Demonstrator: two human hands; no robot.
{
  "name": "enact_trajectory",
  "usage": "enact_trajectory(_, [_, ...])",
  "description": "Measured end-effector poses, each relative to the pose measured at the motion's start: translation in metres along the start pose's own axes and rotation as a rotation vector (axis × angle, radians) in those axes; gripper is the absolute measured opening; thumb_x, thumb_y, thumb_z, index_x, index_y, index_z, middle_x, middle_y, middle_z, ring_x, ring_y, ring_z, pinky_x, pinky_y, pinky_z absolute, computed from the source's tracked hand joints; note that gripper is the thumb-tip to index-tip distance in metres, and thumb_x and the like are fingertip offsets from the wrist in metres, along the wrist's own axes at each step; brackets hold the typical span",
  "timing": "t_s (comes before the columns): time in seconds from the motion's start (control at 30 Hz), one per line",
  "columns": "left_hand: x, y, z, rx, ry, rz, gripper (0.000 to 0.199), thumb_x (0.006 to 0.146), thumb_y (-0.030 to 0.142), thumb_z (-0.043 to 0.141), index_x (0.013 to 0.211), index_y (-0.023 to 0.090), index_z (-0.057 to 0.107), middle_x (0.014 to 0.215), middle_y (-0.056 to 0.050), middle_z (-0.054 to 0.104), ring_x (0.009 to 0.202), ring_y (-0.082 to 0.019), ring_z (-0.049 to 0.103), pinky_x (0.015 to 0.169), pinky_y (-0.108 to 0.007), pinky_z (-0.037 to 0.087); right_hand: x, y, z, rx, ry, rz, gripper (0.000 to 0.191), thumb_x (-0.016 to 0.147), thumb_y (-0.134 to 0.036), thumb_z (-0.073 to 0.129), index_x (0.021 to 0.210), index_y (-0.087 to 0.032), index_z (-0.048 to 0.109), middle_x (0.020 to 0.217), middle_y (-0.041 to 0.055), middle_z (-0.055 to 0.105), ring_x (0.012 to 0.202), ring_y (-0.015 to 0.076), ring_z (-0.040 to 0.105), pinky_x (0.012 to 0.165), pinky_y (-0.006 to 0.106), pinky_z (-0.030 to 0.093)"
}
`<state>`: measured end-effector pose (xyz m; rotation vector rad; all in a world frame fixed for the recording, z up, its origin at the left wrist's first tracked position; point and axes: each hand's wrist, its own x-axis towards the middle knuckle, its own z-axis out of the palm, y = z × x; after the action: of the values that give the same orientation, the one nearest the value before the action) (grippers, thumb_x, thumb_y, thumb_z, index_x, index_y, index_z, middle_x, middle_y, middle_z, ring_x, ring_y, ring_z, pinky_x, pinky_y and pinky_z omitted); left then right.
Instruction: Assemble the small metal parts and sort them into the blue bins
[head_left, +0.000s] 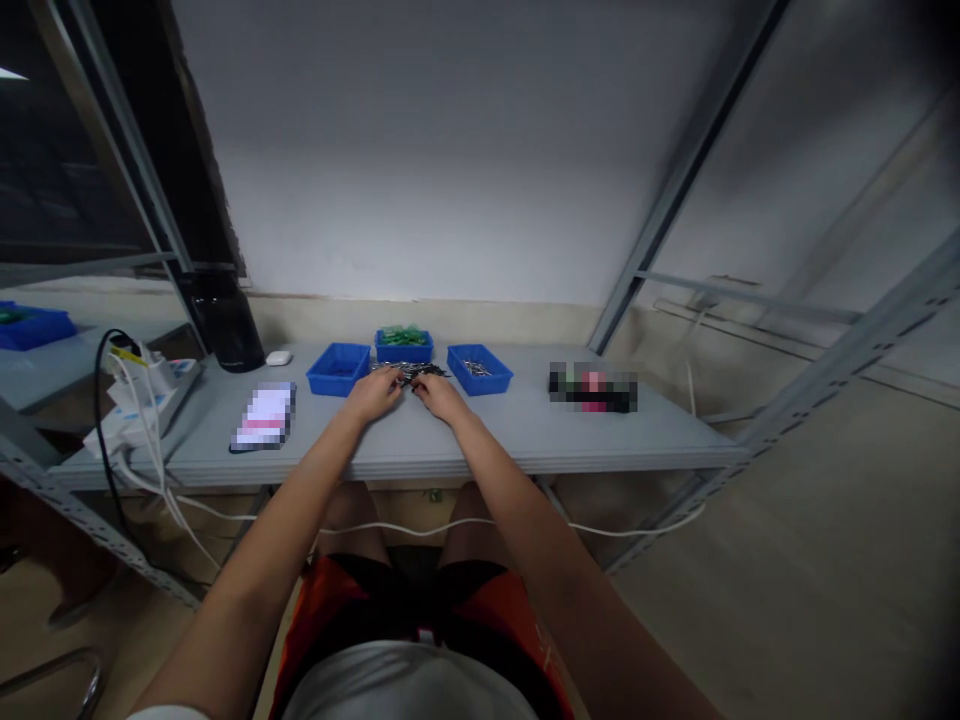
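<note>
My left hand [377,393] and my right hand [440,396] rest side by side at the middle of the table, fingers bent inward at the near edge of a pile of small dark and silver parts [411,370]. The fingertips of both are closed; anything between them is too small to make out. Behind the pile stands a blue tray [405,354] with green pieces [402,334]. Left of my hands is another blue tray [337,387], its blue inside showing. To the right, a third blue tray [491,384] contains small silver pieces [475,367].
A phone [264,416], a white case [279,358], a black bottle [227,325] and a power strip [150,405] with cables occupy the left side. At right lies a blurred dark and pink object [593,387]. Metal posts [675,190] frame the table [517,440].
</note>
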<state>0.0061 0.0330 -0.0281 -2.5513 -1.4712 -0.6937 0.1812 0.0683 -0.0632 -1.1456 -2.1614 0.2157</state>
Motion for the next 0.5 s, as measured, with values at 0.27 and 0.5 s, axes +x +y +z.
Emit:
enact_trajectory(0.27, [0.0028, -0.0094, 0.0077, -0.089, -0.045, -0.007, 0.028, 0.087, 0.023, 0.048, 0.107, 0.016, 0.067, 0.106, -0.011, 0.067, 0.098, -0.022, 0.061, 0.087, -0.031, 0.047, 0.0038, -0.0025, 0.0011, 0.363, 0.045, 0.003, 0.019, 0.081, -0.014, 0.056, 0.097, -0.017, 0.066, 0.086, 0.0035, 0.067, 0.078, 0.0142, 0.06, 0.078, 0.027, 0.047])
enact_trajectory(0.5, [0.0026, -0.0094, 0.0082, -0.14, -0.09, -0.025, 0.025, 0.086, 0.025, 0.05, 0.097, 0.017, 0.07, 0.092, -0.009, 0.071, 0.084, -0.021, 0.063, 0.076, -0.029, 0.047, 0.0042, -0.0047, 0.0006, 0.457, 0.037, 0.021, 0.02, 0.08, -0.018, 0.058, 0.097, -0.017, 0.066, 0.084, 0.0032, 0.067, 0.078, 0.0144, 0.06, 0.078, 0.028, 0.047])
